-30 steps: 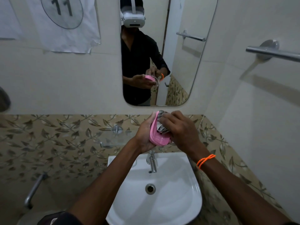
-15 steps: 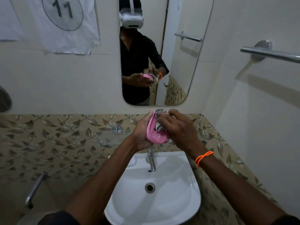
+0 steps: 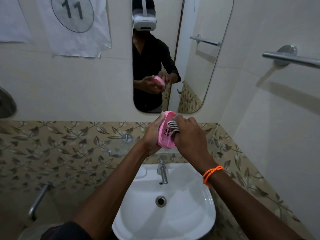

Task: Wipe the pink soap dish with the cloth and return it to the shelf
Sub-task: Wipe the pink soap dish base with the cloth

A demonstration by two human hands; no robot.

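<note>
Two hands meet above the basin point(image 3: 204, 220), and we judge the wiping step to be underway. Our left hand point(image 3: 152, 137) cups the pink soap dish point(image 3: 164, 135) from behind, fingers curled round its back and far rim, holding it on edge with the slotted inside turned toward 3 o'clock. Our right hand point(image 3: 190, 137) pinches a bunched striped cloth point(image 3: 172, 127) and presses it into the dish's hollow near the upper end; the fingertips are hidden behind the cloth, so we cannot tell how many of them bear on it. The dish hangs in the air just below the mirror point(image 3: 199, 66), directly over the tap point(image 3: 162, 172) at 6 o'clock from it. The glass shelf point(image 3: 121, 144) it must go back to sits against the patterned tiles at 9 o'clock from the dish, hard to make out because it is clear. We see the main risk in the grip: smooth plastic held edge-on could slip out of the left palm if the right hand pushes too hard, and it would drop onto the tap or into the basin. Later, a transparent shelf edge is easy to misjudge, so the dish might be set half off it and tip.
</note>
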